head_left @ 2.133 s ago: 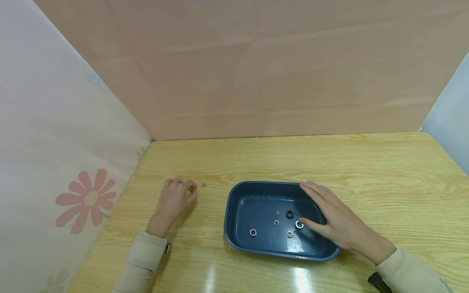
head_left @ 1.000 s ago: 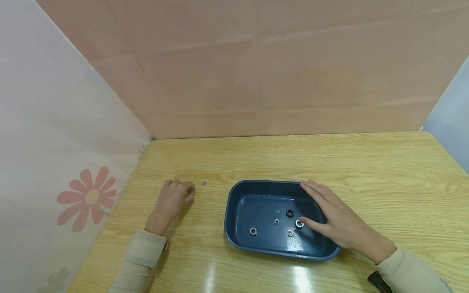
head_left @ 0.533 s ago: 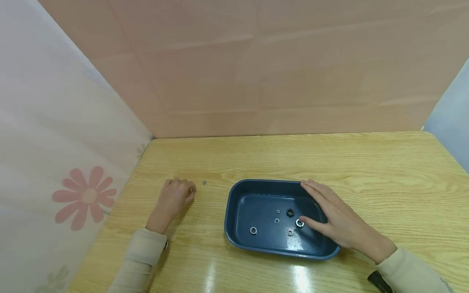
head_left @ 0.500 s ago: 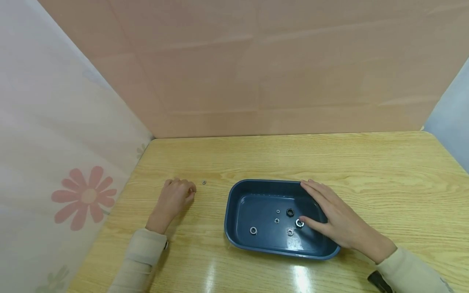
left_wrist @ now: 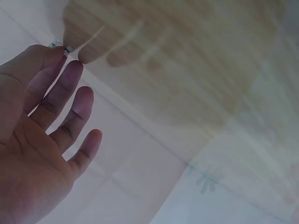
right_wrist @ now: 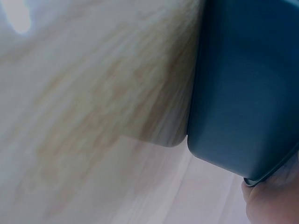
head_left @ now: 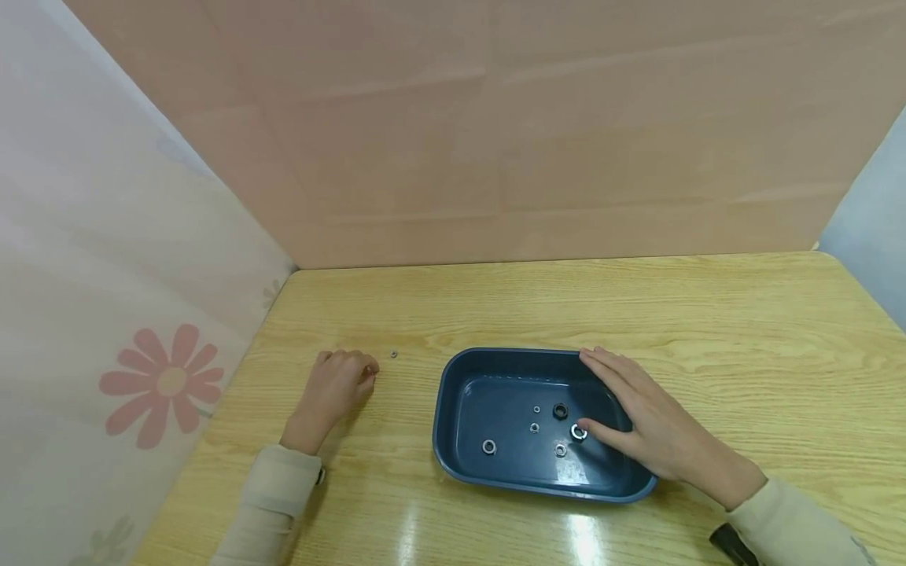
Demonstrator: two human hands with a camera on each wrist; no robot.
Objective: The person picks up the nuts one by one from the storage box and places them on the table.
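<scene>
My left hand (head_left: 333, 389) is low over the left part of the table, thumb and index fingertips together. In the left wrist view they pinch a tiny metal nut (left_wrist: 67, 51), largely covered by the fingertips; the other fingers spread loosely. Another small nut (head_left: 393, 354) lies on the wood just past that hand. My right hand (head_left: 654, 424) holds the right end of a dark blue plastic tray (head_left: 442, 424), its thumb inside and its fingers over the far right corner. The thumb tip overlaps a large silver nut (head_left: 578, 433) in the head view.
Inside the tray lie a black nut (head_left: 560, 411), a silver nut (head_left: 489, 446) near the left end and several smaller ones. The wooden table (head_left: 764, 338) meets a pinkish-brown sheet (head_left: 495, 141) at the back. A flowered cloth (head_left: 85, 275) hangs at the left.
My left hand has shifted slightly left, away from the loose nut, and its thumb and index fingertips have come together. The right hand and the tray have stayed put.
</scene>
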